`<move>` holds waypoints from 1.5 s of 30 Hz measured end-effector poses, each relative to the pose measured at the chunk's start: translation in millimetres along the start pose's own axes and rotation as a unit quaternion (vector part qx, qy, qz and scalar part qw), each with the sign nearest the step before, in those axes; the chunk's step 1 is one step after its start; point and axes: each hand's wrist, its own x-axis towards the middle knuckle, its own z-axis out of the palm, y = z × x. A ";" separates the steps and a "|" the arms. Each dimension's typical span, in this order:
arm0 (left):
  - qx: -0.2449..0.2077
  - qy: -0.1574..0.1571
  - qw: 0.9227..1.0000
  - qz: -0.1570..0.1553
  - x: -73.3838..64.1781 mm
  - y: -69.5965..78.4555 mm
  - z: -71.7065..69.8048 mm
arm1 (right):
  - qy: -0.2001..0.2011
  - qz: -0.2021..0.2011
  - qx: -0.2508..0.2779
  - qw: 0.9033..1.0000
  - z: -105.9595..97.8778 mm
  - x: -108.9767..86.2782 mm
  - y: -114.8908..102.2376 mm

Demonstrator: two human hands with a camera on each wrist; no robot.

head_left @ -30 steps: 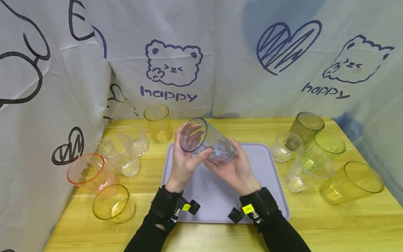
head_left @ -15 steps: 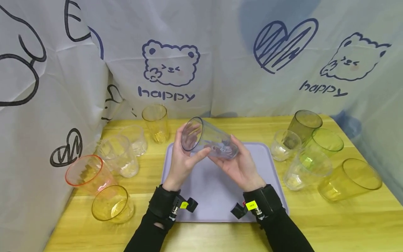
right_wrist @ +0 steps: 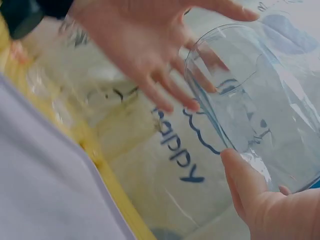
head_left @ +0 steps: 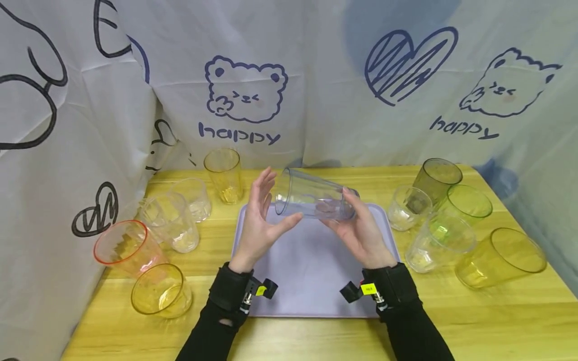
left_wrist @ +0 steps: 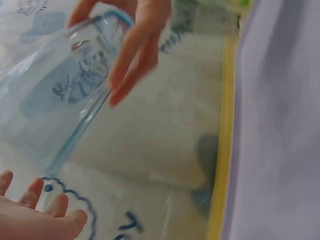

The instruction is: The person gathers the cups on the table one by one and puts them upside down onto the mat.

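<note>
A clear bluish tumbler [head_left: 309,193] is tilted on its side above the lilac tray [head_left: 311,281], its mouth toward the left. My right hand [head_left: 365,235] grips it near the base, thumb on the near side. The left hand [head_left: 257,225] stands beside the rim with its fingers spread and the thumb pointing toward the glass. In the left wrist view, the right hand's fingers [left_wrist: 132,60] wrap the base end, while the left fingertips [left_wrist: 57,205] are apart from the wall. Left-hand fingers also show through the tumbler [right_wrist: 280,120] in the right wrist view.
Left on the wooden table [head_left: 316,336] stand a red-rimmed glass [head_left: 131,250], yellow glasses [head_left: 162,293] and clear ones [head_left: 173,220]. To the right are a grey glass [head_left: 435,180], a green one [head_left: 469,205], a tilted yellow one [head_left: 501,260] and clear ones. Printed cloth [head_left: 316,75] hangs behind.
The tumbler has moved right with the right hand and lies nearer level. My left hand has let go of its rim end and spread its fingers.
</note>
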 end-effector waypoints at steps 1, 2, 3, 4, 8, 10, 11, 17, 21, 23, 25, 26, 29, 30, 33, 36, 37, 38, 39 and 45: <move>0.030 0.004 0.999 0.014 -0.1 0.3 -1.2 | 0.006 -0.010 -0.025 1.000 -0.1 -0.7 -0.9; 0.064 0.007 0.997 0.030 0.2 0.8 -2.1 | 0.016 -0.021 -0.054 0.998 -0.1 -1.2 -1.5; 0.099 0.010 0.994 0.042 0.5 1.5 -2.8 | 0.025 -0.032 -0.084 0.996 0.1 -1.7 -2.1; 0.132 0.013 0.990 0.054 1.1 2.2 -3.2 | 0.032 -0.042 -0.112 0.992 0.3 -2.2 -2.8; 0.230 0.006 0.969 0.090 4.1 6.9 -1.7 | 0.052 -0.068 -0.215 0.973 1.7 -4.7 -4.9; 0.263 -0.003 0.960 0.098 4.8 9.1 0.1 | 0.052 -0.074 -0.253 0.963 2.3 -5.3 -5.5; 0.281 -0.009 0.954 0.102 4.6 10.0 0.9 | 0.054 -0.077 -0.275 0.957 2.4 -5.6 -5.3; 0.399 -0.049 0.909 0.107 0.4 9.8 6.9 | 0.065 -0.122 -0.406 0.903 0.5 -3.8 -0.6; 0.449 -0.073 0.885 0.102 -2.2 5.9 12.7 | 0.056 -0.152 -0.466 0.870 -0.4 -2.9 2.7; 0.463 -0.079 0.877 0.104 -3.0 2.9 15.8 | 0.050 -0.165 -0.493 0.853 0.2 -3.4 4.5; 0.471 -0.084 0.872 0.102 -4.3 0.4 18.3 | 0.043 -0.176 -0.518 0.836 1.5 -4.2 6.5; 0.474 -0.084 0.871 0.102 -5.0 -1.1 19.4 | 0.041 -0.182 -0.530 0.827 2.5 -4.6 7.4; 0.480 -0.084 0.867 0.103 -6.6 -5.1 21.4 | 0.030 -0.192 -0.553 0.811 6.1 -5.4 10.0; 0.481 -0.084 0.866 0.103 -7.1 -6.3 21.8 | 0.028 -0.194 -0.556 0.808 7.2 -5.5 10.8; 0.481 -0.083 0.867 0.101 -8.2 -9.3 22.1 | 0.024 -0.196 -0.561 0.804 10.4 -5.9 13.2; 0.479 -0.080 0.869 0.093 -9.1 -12.2 21.9 | 0.022 -0.195 -0.562 0.804 13.2 -6.5 15.8; 0.478 -0.078 0.870 0.090 -9.4 -13.2 21.9 | 0.021 -0.194 -0.563 0.803 14.0 -6.8 16.8; 0.478 -0.076 0.871 0.086 -9.6 -14.3 21.9 | 0.019 -0.193 -0.564 0.802 14.7 -6.9 17.7; 0.478 -0.075 0.871 0.083 -10.0 -15.4 21.9 | 0.018 -0.192 -0.565 0.802 15.5 -7.2 18.4; 0.477 -0.069 0.873 0.074 -10.9 -21.0 21.9 | 0.020 -0.200 -0.568 0.798 17.3 -5.9 23.0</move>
